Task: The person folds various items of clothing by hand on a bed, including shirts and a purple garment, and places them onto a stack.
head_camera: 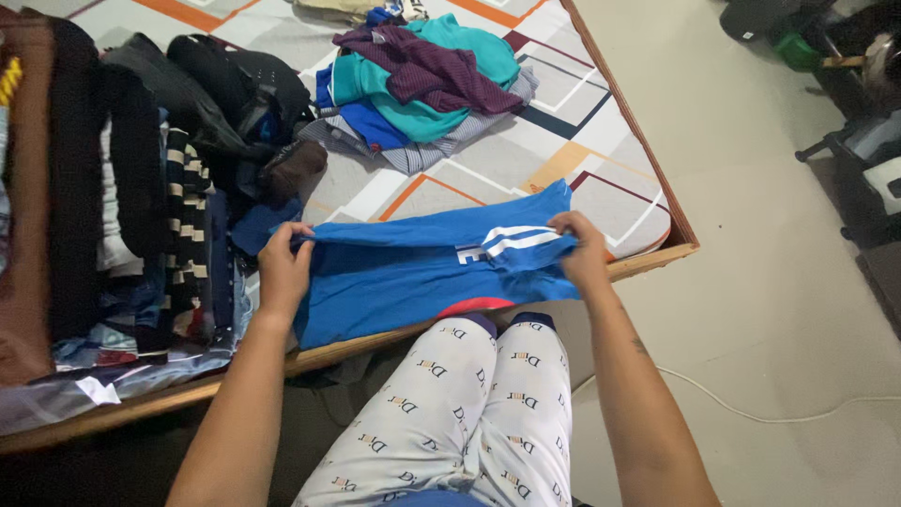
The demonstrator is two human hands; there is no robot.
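Note:
A blue shirt [404, 272] with white stripes and a red hem lies across the near edge of the bed. My left hand [282, 268] pinches its folded upper edge at the left end. At the right end my right hand [582, 249] grips the same fold, just beside the white stripes. Both hands hold the fabric doubled over on itself, with the lower part spread flat on the mattress.
A heap of teal, purple and blue clothes [422, 80] lies farther back on the patterned mattress [582, 141]. Dark and striped garments [160, 188] are piled at the left. The wooden bed frame [657, 258] runs along the front. A white cable [751, 408] crosses the floor at the right.

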